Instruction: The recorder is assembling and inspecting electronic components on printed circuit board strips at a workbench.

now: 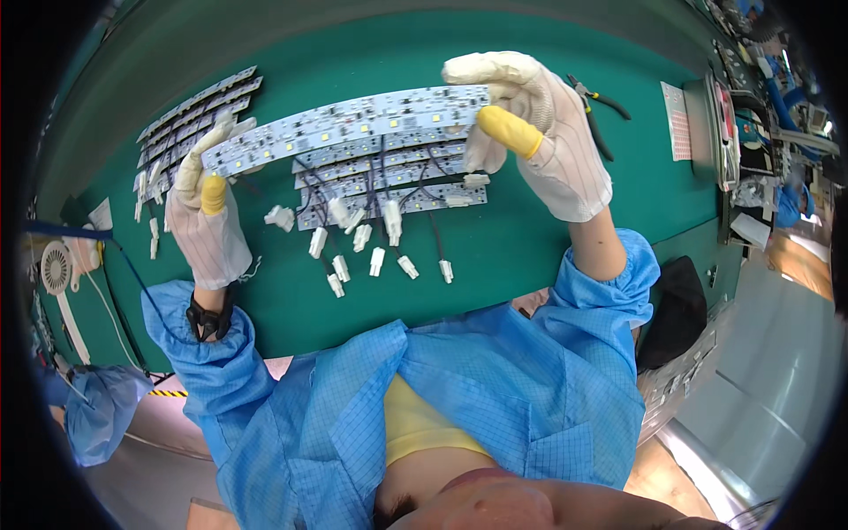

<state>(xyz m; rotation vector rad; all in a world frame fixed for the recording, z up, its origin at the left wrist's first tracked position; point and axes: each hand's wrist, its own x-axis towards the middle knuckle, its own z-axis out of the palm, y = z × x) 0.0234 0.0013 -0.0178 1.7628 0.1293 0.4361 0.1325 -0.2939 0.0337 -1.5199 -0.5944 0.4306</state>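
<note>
Between left hand (203, 221) and right hand (549, 137), each pinching one end, strip (349, 126) runs crosswise, right end higher in view.

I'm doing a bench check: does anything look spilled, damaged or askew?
Nothing plainly spilled or damaged, though the held light strip is slightly blurred. The white connectors before the person lie at mixed angles, which looks untidy.

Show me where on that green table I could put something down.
Bare green table runs between the pliers and the paper sheet, beyond the held light strip, and between the white connectors and the right sleeve. It's crowded beneath that strip, with more strips and connectors, and around the left hand, beside another strip stack.
</note>
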